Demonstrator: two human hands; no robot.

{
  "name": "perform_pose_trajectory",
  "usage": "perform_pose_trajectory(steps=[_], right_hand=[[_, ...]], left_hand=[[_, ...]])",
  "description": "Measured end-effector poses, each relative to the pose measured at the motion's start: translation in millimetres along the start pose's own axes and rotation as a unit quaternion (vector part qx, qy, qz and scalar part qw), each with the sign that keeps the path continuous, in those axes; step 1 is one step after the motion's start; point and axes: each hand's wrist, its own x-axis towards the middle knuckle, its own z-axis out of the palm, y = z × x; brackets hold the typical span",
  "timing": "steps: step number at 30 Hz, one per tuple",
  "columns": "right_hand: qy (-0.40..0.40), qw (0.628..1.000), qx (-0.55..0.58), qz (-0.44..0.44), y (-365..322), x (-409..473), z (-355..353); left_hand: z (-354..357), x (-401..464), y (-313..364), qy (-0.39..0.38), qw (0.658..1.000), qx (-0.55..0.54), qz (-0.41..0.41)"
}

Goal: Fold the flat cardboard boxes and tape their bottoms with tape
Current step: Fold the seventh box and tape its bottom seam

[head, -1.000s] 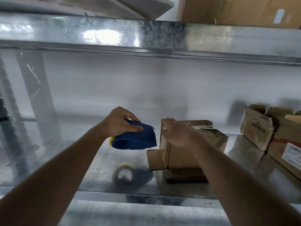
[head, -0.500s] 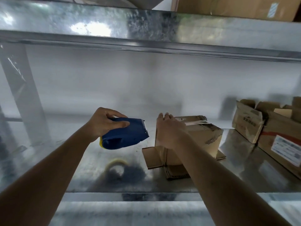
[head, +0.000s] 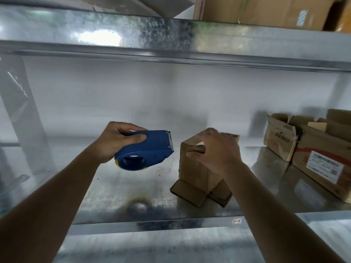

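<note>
— Report on the rack, largest item first.
— Galvanised metal shelf [head: 133, 186], with an upper shelf [head: 171, 35] above it carrying large cartons [head: 256, 12]. I take the small cardboard box [head: 197, 168] as landmark; it stands upright on the metal shelf, right of centre, near the front edge.

— What sits around that box?
— Well to its right, against the back, a group of worn open cartons [head: 313, 149], one with a printed label. At the box's foot, its lower flaps splay outward on the shelf.

— And the hands?
— The right hand [head: 218, 150] rests on top of the box, fingers curled over its upper edge, gripping it. Left of the box, just apart from it and raised off the shelf, the left hand [head: 114, 141] grips a blue tape dispenser [head: 148, 150], toothed blade pointing toward the box. A yellow roll edge shows under the dispenser.
</note>
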Motion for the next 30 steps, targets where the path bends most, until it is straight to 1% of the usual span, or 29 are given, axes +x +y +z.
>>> perform_pose_trajectory(steps=[7, 11, 13, 14, 15, 16, 18, 19, 20, 22, 24, 25, 27, 30], right_hand=[[0.009, 0.999, 0.035, -0.024, -5.7, -11.4, 3.6], [-0.011, 0.986, 0.152, -0.063, 7.4, -15.1, 12.6], [-0.013, 0.985, 0.153, -0.078, 12.3, -16.5, 13.1], [-0.001, 0.986, 0.143, -0.087, 12.8, -17.4, 13.1], [0.029, 0.984, 0.144, -0.100, 12.0, -18.5, 12.2], [0.076, 0.977, 0.158, -0.122, 9.9, -19.3, 11.8], [0.183, 0.940, 0.231, -0.172, 0.8, -21.6, 10.7], [0.211, 0.917, 0.285, -0.181, -5.8, -22.2, 10.0], [0.216, 0.897, 0.342, -0.179, -13.0, -23.0, 7.9], [0.183, 0.870, 0.432, -0.152, -26.6, -24.6, 1.1], [0.092, 0.858, 0.495, -0.104, -33.9, -24.8, -4.5], [0.041, 0.851, 0.517, -0.083, -36.1, -24.4, -6.7], [-0.038, 0.833, 0.549, -0.055, -38.1, -21.7, -7.1], [-0.137, 0.793, 0.592, -0.044, -38.9, -18.7, -6.4]], left_hand=[[2.3, 1.7, -1.1, -0.023, 0.998, -0.047, 0.025], [0.5, 4.0, -10.2, -0.018, 0.994, -0.108, 0.010], [2.1, 3.0, -13.0, -0.023, 0.989, -0.148, 0.010], [4.7, 2.0, -13.2, -0.023, 0.986, -0.165, 0.005], [6.2, 3.0, -15.4, -0.012, 0.985, -0.173, 0.001], [7.3, 4.4, -18.3, -0.002, 0.984, -0.177, -0.007], [9.2, 8.4, -24.9, 0.008, 0.979, -0.198, -0.038], [8.3, 10.0, -28.6, 0.005, 0.977, -0.205, -0.057], [7.8, 13.1, -33.9, 0.008, 0.972, -0.218, -0.086], [10.3, 14.0, -35.4, 0.000, 0.964, -0.238, -0.117], [18.8, 12.0, -32.6, 0.021, 0.968, -0.232, -0.089], [22.6, 9.4, -30.0, 0.034, 0.971, -0.224, -0.071], [27.1, 8.1, -25.9, 0.051, 0.972, -0.219, -0.062], [31.5, 7.8, -15.3, 0.055, 0.975, -0.204, -0.065]])
